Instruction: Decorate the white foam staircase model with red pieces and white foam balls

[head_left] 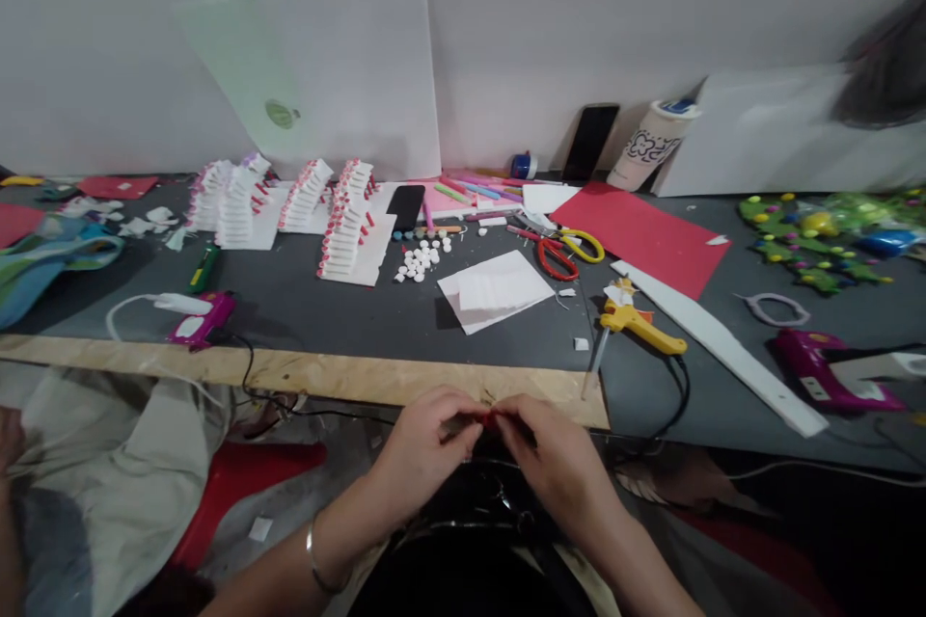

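Close to the table's front edge, my left hand and my right hand meet fingertip to fingertip. Both pinch a small red piece, mostly hidden by the fingers; its kind cannot be made out. Ahead of them lie folded white sheets of paper. Several small white round pieces sit in a cluster to the left of the sheets. To the right, a yellow glue gun rests with its nozzle toward the front edge.
White paper models with red tips stand at the left back. Scissors with red and yellow handles lie near red paper. A cup and phone lean at the wall. Purple power strips and cables cross the table.
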Action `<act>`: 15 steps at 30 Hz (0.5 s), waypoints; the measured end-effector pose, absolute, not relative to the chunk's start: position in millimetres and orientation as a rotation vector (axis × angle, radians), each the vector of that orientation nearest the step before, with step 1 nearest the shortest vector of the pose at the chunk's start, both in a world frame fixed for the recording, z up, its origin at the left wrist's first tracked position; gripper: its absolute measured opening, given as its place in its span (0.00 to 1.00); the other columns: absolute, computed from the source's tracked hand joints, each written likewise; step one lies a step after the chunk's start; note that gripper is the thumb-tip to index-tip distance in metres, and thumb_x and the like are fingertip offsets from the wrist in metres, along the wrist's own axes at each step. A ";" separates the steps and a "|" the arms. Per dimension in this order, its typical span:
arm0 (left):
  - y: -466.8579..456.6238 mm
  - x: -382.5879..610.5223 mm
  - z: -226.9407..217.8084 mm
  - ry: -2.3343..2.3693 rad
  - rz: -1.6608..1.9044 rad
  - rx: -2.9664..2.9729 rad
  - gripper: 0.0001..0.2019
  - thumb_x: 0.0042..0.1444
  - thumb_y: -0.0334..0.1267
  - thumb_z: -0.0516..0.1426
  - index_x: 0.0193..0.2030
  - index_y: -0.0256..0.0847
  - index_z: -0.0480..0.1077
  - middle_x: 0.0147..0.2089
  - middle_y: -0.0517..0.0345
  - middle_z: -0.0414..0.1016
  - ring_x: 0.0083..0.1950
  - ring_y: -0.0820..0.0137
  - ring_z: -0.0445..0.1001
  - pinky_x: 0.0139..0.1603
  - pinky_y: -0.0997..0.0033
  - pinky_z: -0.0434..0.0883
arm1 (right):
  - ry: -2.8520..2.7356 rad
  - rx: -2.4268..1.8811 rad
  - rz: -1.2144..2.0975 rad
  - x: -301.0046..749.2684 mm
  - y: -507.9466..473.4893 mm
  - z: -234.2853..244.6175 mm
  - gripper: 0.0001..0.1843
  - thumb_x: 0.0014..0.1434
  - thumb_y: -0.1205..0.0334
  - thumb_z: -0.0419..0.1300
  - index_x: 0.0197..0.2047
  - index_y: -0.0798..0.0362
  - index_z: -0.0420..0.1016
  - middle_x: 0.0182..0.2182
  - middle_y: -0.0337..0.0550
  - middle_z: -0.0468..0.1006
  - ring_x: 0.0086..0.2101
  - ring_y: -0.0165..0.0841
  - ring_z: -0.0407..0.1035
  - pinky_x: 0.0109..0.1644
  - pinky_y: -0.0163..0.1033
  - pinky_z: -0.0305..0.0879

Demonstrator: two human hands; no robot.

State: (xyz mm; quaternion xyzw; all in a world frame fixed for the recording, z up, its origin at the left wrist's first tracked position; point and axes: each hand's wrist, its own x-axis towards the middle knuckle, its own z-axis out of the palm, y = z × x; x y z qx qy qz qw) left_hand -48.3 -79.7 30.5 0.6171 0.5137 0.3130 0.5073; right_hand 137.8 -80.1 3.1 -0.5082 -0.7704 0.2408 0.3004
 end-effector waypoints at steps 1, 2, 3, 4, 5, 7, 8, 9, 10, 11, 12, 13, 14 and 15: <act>-79.8 -48.3 28.4 1.222 0.754 1.432 0.10 0.58 0.37 0.57 0.44 0.41 0.78 0.43 0.51 0.77 0.41 0.68 0.76 0.34 0.73 0.76 | -2.047 -1.356 0.580 137.7 -80.6 2.7 0.11 0.65 0.67 0.52 0.38 0.50 0.76 0.30 0.41 0.82 0.30 0.34 0.76 0.34 0.37 0.68; -79.5 -48.2 26.6 1.212 0.756 1.388 0.11 0.59 0.39 0.58 0.45 0.41 0.78 0.44 0.50 0.77 0.40 0.68 0.76 0.32 0.73 0.77 | -2.045 -1.356 0.510 137.2 -81.2 2.5 0.11 0.65 0.67 0.52 0.37 0.50 0.75 0.29 0.41 0.82 0.30 0.34 0.76 0.33 0.37 0.68; -78.9 -47.9 24.9 1.209 0.759 1.363 0.12 0.59 0.42 0.58 0.46 0.41 0.78 0.45 0.50 0.76 0.40 0.67 0.76 0.31 0.72 0.77 | -2.036 -1.346 0.439 136.4 -81.8 2.3 0.11 0.65 0.68 0.52 0.37 0.50 0.75 0.29 0.41 0.82 0.29 0.34 0.75 0.33 0.37 0.67; -78.0 -47.7 23.6 1.217 0.766 1.361 0.13 0.59 0.43 0.58 0.46 0.42 0.79 0.45 0.50 0.77 0.40 0.67 0.76 0.31 0.72 0.77 | -2.024 -1.327 0.372 135.1 -82.3 2.4 0.10 0.64 0.68 0.52 0.37 0.51 0.74 0.29 0.41 0.81 0.29 0.34 0.75 0.33 0.37 0.67; -77.0 -47.5 22.4 1.231 0.778 1.388 0.13 0.59 0.44 0.58 0.45 0.43 0.79 0.44 0.50 0.77 0.39 0.67 0.77 0.32 0.71 0.78 | -2.014 -1.301 0.310 133.6 -82.8 2.8 0.10 0.64 0.69 0.52 0.37 0.51 0.73 0.28 0.41 0.81 0.28 0.34 0.74 0.33 0.37 0.66; -74.8 -47.4 20.8 1.266 0.823 1.501 0.11 0.59 0.44 0.60 0.43 0.45 0.80 0.41 0.52 0.79 0.40 0.66 0.77 0.37 0.68 0.79 | -2.015 -1.257 0.234 130.1 -83.5 4.7 0.09 0.65 0.70 0.52 0.36 0.51 0.72 0.27 0.40 0.80 0.27 0.33 0.72 0.33 0.38 0.65; -73.6 -47.5 20.3 1.275 0.853 1.565 0.10 0.58 0.43 0.60 0.42 0.45 0.81 0.40 0.52 0.80 0.40 0.66 0.77 0.41 0.66 0.79 | -2.016 -1.245 0.211 128.1 -83.8 6.2 0.10 0.65 0.70 0.52 0.35 0.51 0.72 0.27 0.40 0.79 0.26 0.33 0.72 0.32 0.38 0.64; -72.5 -47.6 19.9 1.280 0.881 1.619 0.09 0.58 0.42 0.61 0.41 0.46 0.81 0.39 0.53 0.80 0.41 0.66 0.77 0.44 0.64 0.79 | -2.013 -1.239 0.195 126.2 -84.0 7.9 0.10 0.65 0.71 0.52 0.35 0.51 0.72 0.26 0.40 0.79 0.26 0.33 0.71 0.32 0.38 0.64; -71.4 -47.6 19.8 1.281 0.905 1.656 0.08 0.58 0.41 0.61 0.41 0.46 0.81 0.38 0.53 0.81 0.41 0.65 0.77 0.46 0.63 0.78 | -2.006 -1.236 0.183 124.5 -84.1 9.6 0.11 0.66 0.71 0.52 0.34 0.51 0.71 0.26 0.40 0.78 0.26 0.32 0.71 0.32 0.38 0.63; -70.4 -47.5 19.8 1.277 0.918 1.671 0.08 0.59 0.41 0.60 0.41 0.47 0.81 0.38 0.53 0.81 0.40 0.65 0.78 0.47 0.63 0.78 | -1.996 -1.234 0.172 122.9 -84.2 11.1 0.11 0.66 0.71 0.51 0.34 0.51 0.71 0.26 0.39 0.78 0.26 0.32 0.70 0.32 0.38 0.63; -69.4 -47.3 20.0 1.275 0.923 1.665 0.09 0.59 0.41 0.60 0.41 0.47 0.81 0.38 0.53 0.81 0.40 0.66 0.78 0.46 0.63 0.79 | -1.986 -1.235 0.163 121.7 -84.1 12.3 0.12 0.66 0.71 0.51 0.33 0.51 0.71 0.25 0.39 0.78 0.26 0.32 0.70 0.33 0.38 0.62; -68.6 -46.9 20.3 1.271 0.916 1.648 0.09 0.60 0.42 0.59 0.41 0.47 0.82 0.38 0.53 0.81 0.39 0.66 0.78 0.44 0.64 0.79 | -1.976 -1.236 0.153 120.9 -84.0 13.3 0.12 0.67 0.70 0.51 0.33 0.51 0.71 0.25 0.39 0.77 0.25 0.32 0.70 0.33 0.38 0.62; -67.9 -46.6 20.7 1.269 0.904 1.623 0.09 0.60 0.42 0.59 0.40 0.46 0.82 0.39 0.52 0.80 0.39 0.66 0.78 0.41 0.66 0.80 | -1.968 -1.238 0.150 120.5 -83.7 13.9 0.12 0.67 0.70 0.51 0.33 0.51 0.71 0.25 0.38 0.77 0.26 0.32 0.70 0.34 0.38 0.62; -67.4 -46.2 21.2 1.265 0.888 1.592 0.10 0.60 0.42 0.58 0.40 0.46 0.82 0.39 0.52 0.80 0.40 0.65 0.78 0.38 0.67 0.80 | -1.960 -1.242 0.152 120.5 -83.4 14.2 0.12 0.68 0.69 0.51 0.33 0.51 0.71 0.25 0.38 0.77 0.26 0.32 0.70 0.34 0.39 0.62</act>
